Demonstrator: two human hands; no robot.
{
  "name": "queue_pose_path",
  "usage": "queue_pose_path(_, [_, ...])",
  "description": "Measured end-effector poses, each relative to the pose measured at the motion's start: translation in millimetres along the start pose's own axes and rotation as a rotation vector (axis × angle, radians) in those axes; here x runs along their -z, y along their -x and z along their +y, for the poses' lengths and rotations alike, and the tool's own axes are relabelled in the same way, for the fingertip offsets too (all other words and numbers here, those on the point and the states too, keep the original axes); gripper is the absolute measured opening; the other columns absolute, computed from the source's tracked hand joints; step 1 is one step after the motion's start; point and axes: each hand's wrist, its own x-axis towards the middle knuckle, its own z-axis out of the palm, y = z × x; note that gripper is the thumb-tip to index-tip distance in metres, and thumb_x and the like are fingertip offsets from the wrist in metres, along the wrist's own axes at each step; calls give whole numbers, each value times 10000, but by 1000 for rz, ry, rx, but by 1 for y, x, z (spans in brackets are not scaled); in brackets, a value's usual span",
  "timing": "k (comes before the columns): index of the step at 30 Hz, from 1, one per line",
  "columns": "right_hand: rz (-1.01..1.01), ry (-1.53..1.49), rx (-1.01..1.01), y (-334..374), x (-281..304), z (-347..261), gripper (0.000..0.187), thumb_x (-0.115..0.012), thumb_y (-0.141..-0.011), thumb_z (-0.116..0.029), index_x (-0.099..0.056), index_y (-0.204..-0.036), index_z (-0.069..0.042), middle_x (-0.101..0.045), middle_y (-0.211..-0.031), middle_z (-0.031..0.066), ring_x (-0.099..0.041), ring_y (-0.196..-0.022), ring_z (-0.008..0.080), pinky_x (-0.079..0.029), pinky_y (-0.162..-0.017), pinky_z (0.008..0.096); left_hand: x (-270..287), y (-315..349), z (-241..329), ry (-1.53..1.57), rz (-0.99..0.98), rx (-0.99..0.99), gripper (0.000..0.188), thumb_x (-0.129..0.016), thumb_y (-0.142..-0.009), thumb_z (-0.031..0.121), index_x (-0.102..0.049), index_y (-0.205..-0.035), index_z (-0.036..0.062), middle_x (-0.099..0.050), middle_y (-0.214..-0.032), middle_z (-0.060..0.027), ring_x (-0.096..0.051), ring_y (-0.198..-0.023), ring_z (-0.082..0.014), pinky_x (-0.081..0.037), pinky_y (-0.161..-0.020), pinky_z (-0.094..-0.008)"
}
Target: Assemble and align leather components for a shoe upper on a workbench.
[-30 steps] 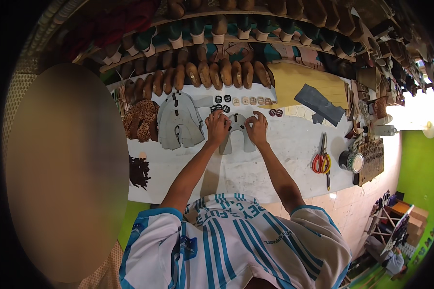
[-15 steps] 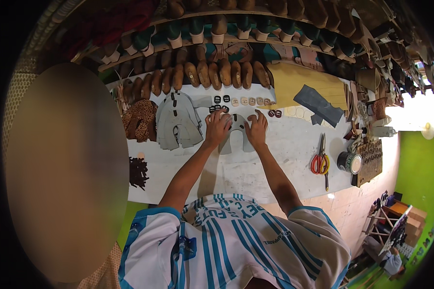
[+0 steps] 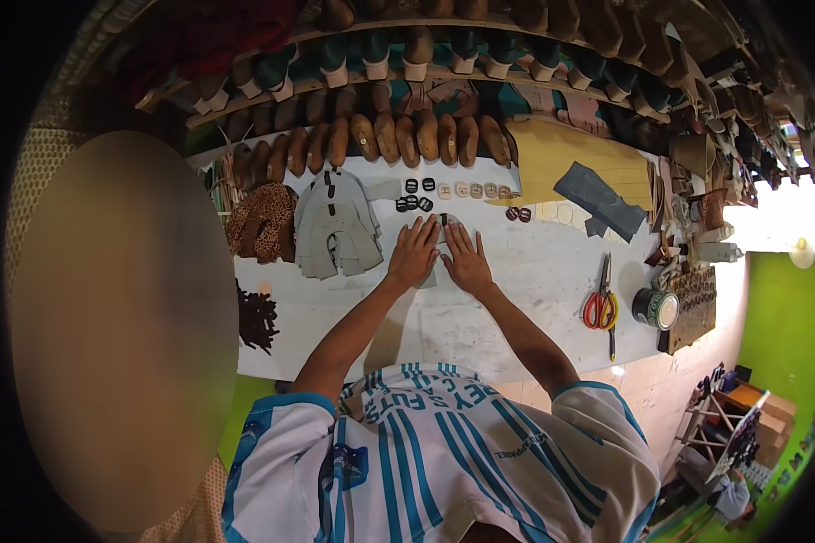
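Side by side on the white table, my left hand and my right hand lie flat with fingers stretched out. Both press on a grey cut shoe-upper piece, which they mostly cover; its rounded top edge and a small dark strap show between the fingertips. Left of my hands is a stack of similar grey upper pieces with dark straps at the top. Just beyond my fingers sit several black buckles and a row of cream buckles. Two maroon buckles are off to the right.
Wooden shoe lasts line the table's back under loaded shelves. Leopard-print pieces and dark brown strips lie left. Rightward are a yellow sheet, dark grey material, scissors, a can and a pitted board.
My hands have come closer together and flattened, from curled fingers at the grey piece's two sides to palms over it. They now hide most of the piece.
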Motion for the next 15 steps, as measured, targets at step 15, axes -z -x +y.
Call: queue_pose_path(15, [-5, 33, -42, -2, -8, -9, 734, -494, -1009, -349, -186, -1613, -66, -180, -1679, 137, -169, -1552, 323, -158, -1225, 573, -13, 5, 2, -96, -2, -108, 696, -560, -965, 293, -321, -1565, 32, -321, -1629, -119, -293, -1502, -281, -261, -1207, -478])
